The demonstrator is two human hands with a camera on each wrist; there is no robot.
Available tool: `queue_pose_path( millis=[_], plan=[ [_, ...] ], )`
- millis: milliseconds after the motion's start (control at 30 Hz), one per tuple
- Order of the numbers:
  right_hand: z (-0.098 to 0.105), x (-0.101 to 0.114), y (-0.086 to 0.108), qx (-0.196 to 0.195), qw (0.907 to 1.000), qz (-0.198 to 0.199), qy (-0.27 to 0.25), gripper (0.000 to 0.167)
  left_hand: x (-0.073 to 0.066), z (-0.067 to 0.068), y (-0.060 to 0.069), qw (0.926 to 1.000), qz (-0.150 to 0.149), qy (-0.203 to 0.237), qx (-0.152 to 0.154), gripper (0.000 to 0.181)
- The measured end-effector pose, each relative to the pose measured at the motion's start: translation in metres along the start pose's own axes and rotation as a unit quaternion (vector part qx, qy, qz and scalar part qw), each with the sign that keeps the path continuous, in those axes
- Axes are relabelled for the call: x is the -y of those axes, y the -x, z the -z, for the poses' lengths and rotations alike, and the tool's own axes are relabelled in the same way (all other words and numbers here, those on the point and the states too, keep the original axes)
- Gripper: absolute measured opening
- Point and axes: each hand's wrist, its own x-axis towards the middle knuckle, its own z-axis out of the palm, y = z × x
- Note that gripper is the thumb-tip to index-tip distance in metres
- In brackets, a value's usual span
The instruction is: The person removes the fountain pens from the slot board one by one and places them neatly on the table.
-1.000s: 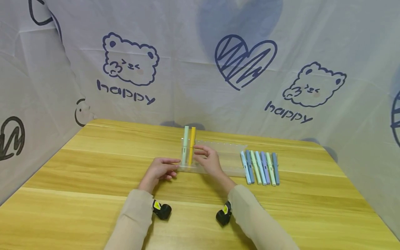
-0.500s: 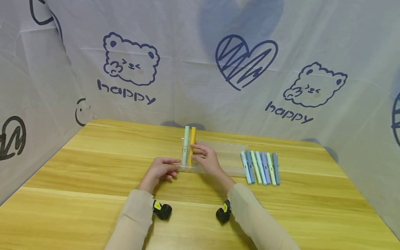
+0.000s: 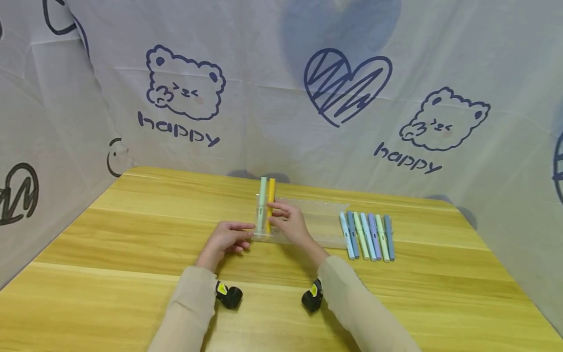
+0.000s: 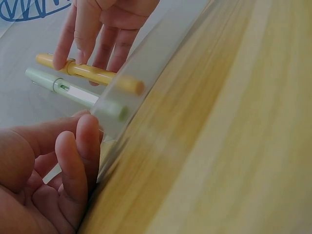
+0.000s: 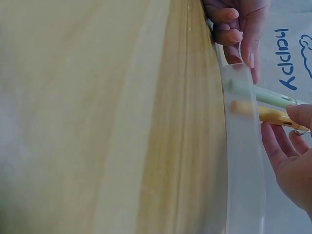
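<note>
A clear plastic pen stand [image 3: 325, 241] rests on the wooden table, with a frosted front lip [image 5: 243, 161]. Upright at its left end is a pale green pen [image 3: 262, 195], its foot behind the lip. To its right stands a yellow pen [image 3: 271, 188], roughly parallel and slightly apart. My right hand [image 3: 291, 225] pinches the yellow pen [image 4: 92, 73] between thumb and fingers, the lower end being behind the lip. My left hand [image 3: 228, 239] holds the stand's left end between thumb and index finger, other fingers loosely curled [image 4: 73, 165].
Right of the stand, several capped pens [image 3: 367, 237] in blue, green and purple lie side by side on the table [image 3: 132, 234]. A white cloth [image 3: 264, 122] with printed bears and hearts hangs behind the table.
My right hand has shifted slightly left, and its fingers have come onto the yellow pen. The left hand, both pens and the stand stay in place.
</note>
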Motion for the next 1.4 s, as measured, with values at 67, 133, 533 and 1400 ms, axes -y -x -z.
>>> queue_pose_path(
  millis=[67,133,533,1400],
  plan=[
    [0.0,0.002,0.0,-0.003,1.0,0.002,0.003,0.031,0.0,0.0,0.0,1.0,0.0,0.0,0.0,0.033],
    [-0.001,0.008,0.001,-0.005,0.9999,0.009,0.007,0.03,0.0,0.0,0.0,1.0,-0.001,0.0,0.0,0.032],
    [-0.004,0.01,0.001,-0.05,0.9974,0.043,0.028,0.026,0.001,0.0,0.0,1.0,-0.001,0.001,0.004,0.032],
    [0.009,0.01,0.002,-0.13,0.9881,0.081,0.009,0.024,0.001,0.0,0.0,1.0,-0.003,0.0,0.001,0.033]
  ],
)
